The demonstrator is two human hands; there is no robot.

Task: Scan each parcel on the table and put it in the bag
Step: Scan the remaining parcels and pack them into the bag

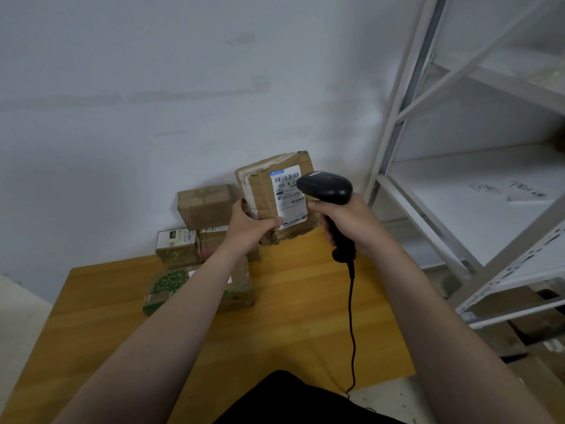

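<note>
Bench (305,307) nearest, with the cable (353,316) trailing over it. My right grip (351,221) wraps the scanner (325,188) handle. My left grip (244,229) clasps the parcel (263,191) by its lower left corner, long axis upright. The scanner head sits just right of the label (289,197), nose toward it. Remaining parcels (204,206) lie beyond, to the left.

Soft, even indoor light with a cool grey cast, fairly dim, leaves only faint shadows on the surface (305,301) and no glare. The wall (153,87) at 10 o'clock looks smeared, the label on the parcel (260,185) is only partly legible, and the black scanner (325,186) shows almost no detail. Wide-angle distortion bows the shelving (396,117) at 2 o'clock.
</note>
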